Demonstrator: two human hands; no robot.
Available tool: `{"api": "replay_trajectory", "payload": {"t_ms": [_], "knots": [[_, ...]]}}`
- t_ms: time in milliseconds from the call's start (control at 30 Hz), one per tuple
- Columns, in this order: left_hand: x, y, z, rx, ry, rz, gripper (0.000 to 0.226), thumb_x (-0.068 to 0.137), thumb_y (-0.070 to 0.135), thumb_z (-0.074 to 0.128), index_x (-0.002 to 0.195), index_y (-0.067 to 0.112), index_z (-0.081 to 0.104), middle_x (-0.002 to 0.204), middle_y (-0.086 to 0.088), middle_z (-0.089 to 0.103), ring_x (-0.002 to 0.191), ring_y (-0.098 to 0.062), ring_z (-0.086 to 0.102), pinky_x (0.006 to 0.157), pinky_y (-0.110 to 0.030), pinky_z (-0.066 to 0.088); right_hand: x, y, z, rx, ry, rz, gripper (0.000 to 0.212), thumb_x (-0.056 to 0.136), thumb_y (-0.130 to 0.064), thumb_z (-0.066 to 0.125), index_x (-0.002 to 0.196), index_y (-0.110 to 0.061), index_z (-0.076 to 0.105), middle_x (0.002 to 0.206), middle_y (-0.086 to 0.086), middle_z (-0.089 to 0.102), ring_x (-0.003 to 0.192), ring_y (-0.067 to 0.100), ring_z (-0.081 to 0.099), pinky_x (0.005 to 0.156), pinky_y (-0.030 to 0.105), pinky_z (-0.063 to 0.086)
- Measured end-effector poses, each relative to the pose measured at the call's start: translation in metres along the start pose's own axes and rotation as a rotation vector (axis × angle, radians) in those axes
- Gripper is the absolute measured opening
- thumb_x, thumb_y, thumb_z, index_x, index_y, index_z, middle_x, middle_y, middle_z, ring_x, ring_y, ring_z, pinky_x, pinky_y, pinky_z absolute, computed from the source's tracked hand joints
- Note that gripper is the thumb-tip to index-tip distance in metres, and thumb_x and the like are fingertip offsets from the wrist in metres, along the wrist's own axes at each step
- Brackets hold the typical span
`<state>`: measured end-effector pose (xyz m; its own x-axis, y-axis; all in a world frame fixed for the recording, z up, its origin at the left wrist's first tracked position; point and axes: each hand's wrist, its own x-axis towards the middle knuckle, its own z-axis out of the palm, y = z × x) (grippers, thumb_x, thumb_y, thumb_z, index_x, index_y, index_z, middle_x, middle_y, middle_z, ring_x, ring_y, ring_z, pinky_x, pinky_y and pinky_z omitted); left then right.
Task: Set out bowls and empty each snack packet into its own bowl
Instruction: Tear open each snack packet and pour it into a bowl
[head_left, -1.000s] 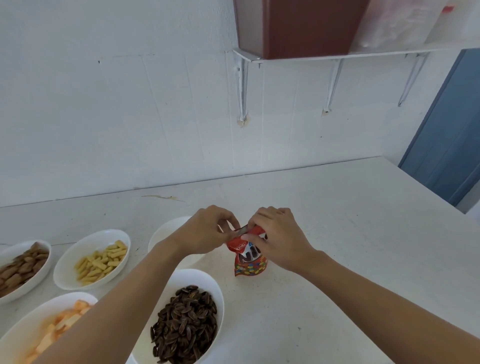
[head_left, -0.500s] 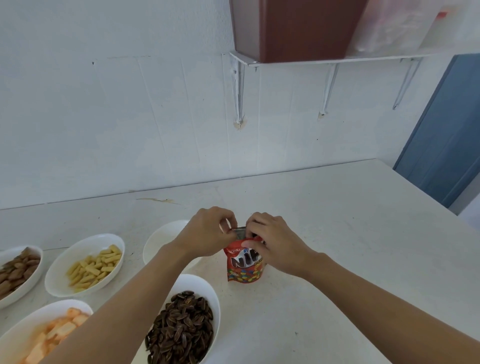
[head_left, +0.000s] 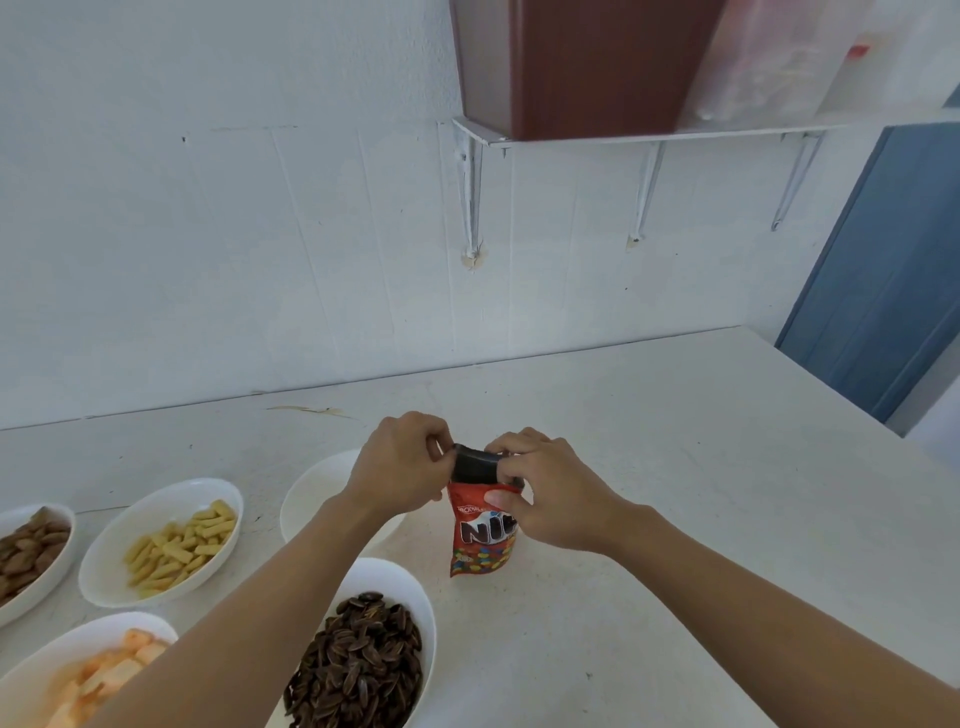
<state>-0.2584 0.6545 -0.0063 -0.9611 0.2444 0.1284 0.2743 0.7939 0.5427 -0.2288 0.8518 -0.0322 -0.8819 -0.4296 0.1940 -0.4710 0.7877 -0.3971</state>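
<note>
A small red snack packet (head_left: 480, 543) with coloured candies printed on it hangs upright just above the white counter (head_left: 675, 519). My left hand (head_left: 402, 467) pinches the left side of its dark top edge. My right hand (head_left: 545, 491) pinches the right side, thumb on the packet's front. An empty white bowl (head_left: 317, 499) sits right behind my left wrist, partly hidden. White bowls hold dark striped seeds (head_left: 363, 670), yellow sticks (head_left: 179, 543), brown pieces (head_left: 26, 551) and orange-white pieces (head_left: 98, 680).
A white wall runs along the counter's far edge. Above it, a shelf on brackets (head_left: 649, 132) carries a brown box and a clear plastic bag. A blue door (head_left: 893, 280) stands at the right, past the counter's right edge.
The packet's top has been pulled wider between my two hands, showing a dark band. Both hands stayed at the packet's top; the camera tilted a little.
</note>
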Motion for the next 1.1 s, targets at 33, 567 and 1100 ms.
{"api": "replay_trajectory", "payload": {"t_ms": [33,567,1100], "knots": [[0.001,0.001,-0.001,0.005,-0.012,0.009,0.012,0.094,0.024,0.064,0.086,0.016,0.068,0.072,0.005,0.071,0.063,-0.015,0.071,0.067,-0.028,0.057,0.001,-0.001,-0.002,-0.001,0.001,0.001,0.018,0.092,-0.036,0.063,0.099,-0.02,0.068,0.119,-0.01,0.058,0.103,0.007,0.047,0.1,0.036,0.042],[0.019,0.001,-0.011,0.167,-0.173,-0.047,0.016,0.096,0.034,0.059,0.104,0.026,0.071,0.081,0.009,0.074,0.066,-0.006,0.071,0.075,-0.032,0.06,0.001,-0.002,-0.015,0.027,-0.063,0.008,0.022,0.096,-0.036,0.06,0.108,-0.021,0.072,0.129,-0.011,0.049,0.12,0.009,0.042,0.103,0.036,0.042],[0.021,0.02,-0.002,0.031,-0.209,-0.06,0.019,0.085,0.028,0.067,0.069,0.018,0.073,0.057,0.005,0.072,0.055,-0.003,0.07,0.065,-0.026,0.059,-0.007,-0.003,-0.021,0.118,-0.056,-0.034,0.014,0.078,-0.009,0.063,0.078,-0.021,0.07,0.128,-0.014,0.041,0.126,0.008,0.033,0.104,0.039,0.04]]}}
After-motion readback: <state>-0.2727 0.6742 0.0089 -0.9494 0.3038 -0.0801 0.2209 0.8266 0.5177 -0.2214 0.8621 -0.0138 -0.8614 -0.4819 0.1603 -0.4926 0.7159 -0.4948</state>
